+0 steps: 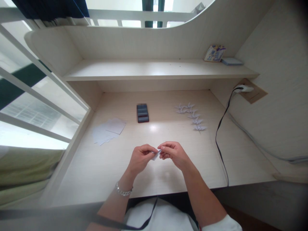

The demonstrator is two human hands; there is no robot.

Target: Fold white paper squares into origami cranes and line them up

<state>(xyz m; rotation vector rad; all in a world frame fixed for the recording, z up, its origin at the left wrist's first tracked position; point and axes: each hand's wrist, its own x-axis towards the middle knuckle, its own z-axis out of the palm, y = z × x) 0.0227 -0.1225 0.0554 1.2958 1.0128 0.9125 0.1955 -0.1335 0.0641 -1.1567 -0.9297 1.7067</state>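
A small folded piece of pale paper (156, 154) is held just above the desk (101, 166), near its front middle. My left hand (141, 158) pinches the paper's left side with curled fingers; a silver bracelet circles that wrist. From the other side, my right hand (173, 153) grips it with thumb and fingers closed. Several finished paper cranes (192, 116) lie in a curved row at the back right of the desk. A loose stack of pale paper sheets (108, 131) lies to the left.
A small dark box (142, 113) stands at the back middle of the desk. A black cable (221, 138) runs from a wall plug (243, 88) down over the desk's front edge. A card pack (215, 53) leans on the shelf above.
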